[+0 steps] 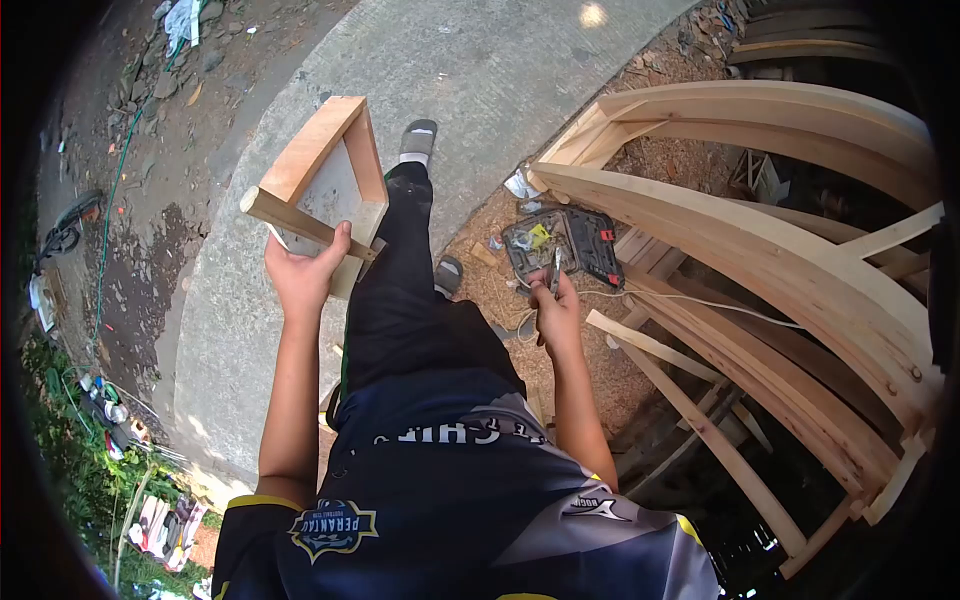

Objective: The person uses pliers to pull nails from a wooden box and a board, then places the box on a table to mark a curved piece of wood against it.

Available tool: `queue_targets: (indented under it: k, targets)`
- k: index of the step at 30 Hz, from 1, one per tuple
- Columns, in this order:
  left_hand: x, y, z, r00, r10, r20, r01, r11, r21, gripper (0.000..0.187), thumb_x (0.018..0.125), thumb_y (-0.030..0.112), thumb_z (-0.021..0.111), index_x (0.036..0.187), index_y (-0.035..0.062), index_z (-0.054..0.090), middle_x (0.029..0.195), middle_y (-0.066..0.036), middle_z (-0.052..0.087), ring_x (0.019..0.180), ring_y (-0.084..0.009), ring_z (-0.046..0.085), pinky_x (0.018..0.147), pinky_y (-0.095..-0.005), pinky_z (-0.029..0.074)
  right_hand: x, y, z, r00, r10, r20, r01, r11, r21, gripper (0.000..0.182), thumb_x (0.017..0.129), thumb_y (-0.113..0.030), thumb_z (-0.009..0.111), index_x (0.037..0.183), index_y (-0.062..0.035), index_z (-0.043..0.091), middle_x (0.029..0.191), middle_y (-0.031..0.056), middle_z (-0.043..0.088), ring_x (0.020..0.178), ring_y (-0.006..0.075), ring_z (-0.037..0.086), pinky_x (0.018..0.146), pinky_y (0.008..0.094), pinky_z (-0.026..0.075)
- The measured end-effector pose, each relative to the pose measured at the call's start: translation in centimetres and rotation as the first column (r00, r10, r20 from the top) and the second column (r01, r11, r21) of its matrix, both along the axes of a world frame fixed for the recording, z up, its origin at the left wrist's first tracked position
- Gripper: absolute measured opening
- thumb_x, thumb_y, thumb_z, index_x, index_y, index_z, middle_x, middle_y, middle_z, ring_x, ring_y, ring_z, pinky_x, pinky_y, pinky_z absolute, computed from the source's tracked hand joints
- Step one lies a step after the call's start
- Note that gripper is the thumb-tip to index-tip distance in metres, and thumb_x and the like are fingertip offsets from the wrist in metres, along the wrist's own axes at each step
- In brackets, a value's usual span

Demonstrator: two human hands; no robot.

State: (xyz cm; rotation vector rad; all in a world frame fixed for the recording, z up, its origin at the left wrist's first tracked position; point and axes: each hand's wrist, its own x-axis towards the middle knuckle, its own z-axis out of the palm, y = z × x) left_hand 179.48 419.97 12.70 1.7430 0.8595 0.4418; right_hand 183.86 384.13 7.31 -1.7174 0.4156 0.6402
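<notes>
My left hand [303,270] grips a small box-like wooden frame [308,160] with pale wood sides and a grey panel inside. A thick wooden stick [290,217] lies slantwise across the frame under my left thumb, its round end pointing left. My right hand [558,312] is closed around a slim metal hand tool [556,268], whose shiny end stands up above the fingers; I cannot tell its exact kind. Just beyond that hand, an open black tool case [605,245] with loose contents and a yellow item rests on the ground.
Long pale timber frames [740,215] fill the right side, with a loose slat [690,410] leaning low among them. A light cable [715,305] runs by the case. Sawdust covers the ground beside the curved concrete path [450,70]. My sandalled foot [418,140] is on the path.
</notes>
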Motion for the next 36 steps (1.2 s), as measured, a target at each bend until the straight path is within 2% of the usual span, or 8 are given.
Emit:
queue_targets:
  k: [2, 9, 17, 20, 26, 31, 34, 36]
  targets:
    - [8.1, 1.4, -3.3, 0.988, -0.141, -0.063, 0.134, 0.986, -0.094, 0.059, 0.079, 0.010, 0.092, 0.126, -0.0067, 0.060, 0.115, -0.014, 0.072, 0.104, -0.0199, 0.070, 0.094, -0.0366, 0.057, 4.4, 0.9, -5.0, 0.961, -0.250, -0.115, 0.260, 0.962, 0.082, 0.005, 0.098, -0.003, 0.063, 0.102, -0.0049, 0.065, 0.080, -0.0008, 0.056, 0.069, 0.0108, 0.053, 0.065, 0.0268, 0.043]
    - [31.8, -5.7, -25.4, 0.934, -0.356, 0.019, 0.351, 0.908, -0.228, 0.054, 0.081, 0.010, 0.092, 0.122, -0.0053, 0.062, 0.112, -0.013, 0.073, 0.099, -0.0199, 0.071, 0.092, -0.0358, 0.058, 13.9, 0.4, -33.2, 0.880, -0.474, 0.026, 0.473, 0.869, -0.146, 0.011, 0.096, -0.015, 0.070, 0.099, -0.0046, 0.071, 0.083, 0.0015, 0.066, 0.071, 0.0134, 0.060, 0.067, 0.0309, 0.048]
    - [37.2, -14.3, -54.2, 0.741, -0.653, -0.156, 0.580, 0.740, -0.340, 0.045, 0.085, 0.010, 0.089, 0.119, -0.0047, 0.065, 0.110, -0.013, 0.076, 0.097, -0.0186, 0.073, 0.089, -0.0351, 0.059, 12.0, -0.2, -70.6, 0.844, -0.534, -0.050, 0.355, 0.627, -0.694, 0.034, 0.086, -0.032, 0.079, 0.107, -0.0046, 0.078, 0.088, 0.0215, 0.076, 0.086, 0.0397, 0.075, 0.078, 0.0472, 0.058]
    - [35.5, -15.9, -61.8, 0.716, -0.691, -0.101, 0.610, 0.689, -0.392, 0.041, 0.086, 0.010, 0.088, 0.118, -0.0045, 0.065, 0.110, -0.012, 0.076, 0.098, -0.0190, 0.074, 0.089, -0.0348, 0.060, 10.2, -0.5, -78.4, 0.873, -0.488, -0.027, 0.290, 0.563, -0.774, 0.042, 0.082, -0.037, 0.082, 0.109, -0.0044, 0.078, 0.091, 0.0254, 0.076, 0.089, 0.0446, 0.074, 0.079, 0.0514, 0.058]
    - [29.6, -16.7, -69.4, 0.716, -0.685, -0.135, 0.564, 0.682, -0.465, 0.042, 0.086, 0.010, 0.089, 0.119, -0.0040, 0.066, 0.112, -0.012, 0.076, 0.100, -0.0191, 0.073, 0.090, -0.0353, 0.060, 8.1, 1.2, -84.4, 0.834, -0.548, -0.069, 0.294, 0.546, -0.785, 0.070, 0.072, -0.038, 0.091, 0.127, -0.0027, 0.068, 0.111, 0.0245, 0.075, 0.104, 0.0458, 0.072, 0.095, 0.0511, 0.056]
    - [28.5, -14.4, -69.1, 0.651, -0.738, -0.174, 0.614, 0.648, -0.451, 0.042, 0.086, 0.010, 0.089, 0.118, -0.0042, 0.066, 0.112, -0.012, 0.076, 0.100, -0.0191, 0.073, 0.091, -0.0353, 0.059, 7.4, 0.8, -84.4, 0.891, -0.445, 0.090, 0.331, 0.499, -0.801, 0.061, 0.071, -0.032, 0.091, 0.118, 0.0009, 0.071, 0.101, 0.0213, 0.072, 0.104, 0.0446, 0.068, 0.095, 0.0516, 0.054]
    - [28.6, -13.1, -66.7, 0.662, -0.731, -0.165, 0.615, 0.656, -0.438, 0.042, 0.087, 0.010, 0.088, 0.118, -0.0043, 0.066, 0.112, -0.012, 0.076, 0.100, -0.0192, 0.073, 0.091, -0.0356, 0.059, 7.0, 0.2, -80.6, 0.952, -0.258, 0.166, 0.291, 0.587, -0.755, 0.044, 0.080, -0.030, 0.086, 0.109, 0.0011, 0.074, 0.093, 0.0206, 0.073, 0.090, 0.0435, 0.070, 0.083, 0.0498, 0.057]
    - [28.7, -12.1, -64.4, 0.669, -0.719, -0.187, 0.607, 0.675, -0.420, 0.044, 0.087, 0.011, 0.088, 0.120, -0.0047, 0.065, 0.113, -0.013, 0.076, 0.101, -0.0196, 0.073, 0.092, -0.0359, 0.058, 6.9, -0.1, -76.4, 0.886, -0.464, 0.009, 0.403, 0.759, -0.512, 0.033, 0.089, -0.030, 0.082, 0.099, 0.0011, 0.077, 0.074, 0.0141, 0.070, 0.064, 0.0283, 0.065, 0.065, 0.0414, 0.052]
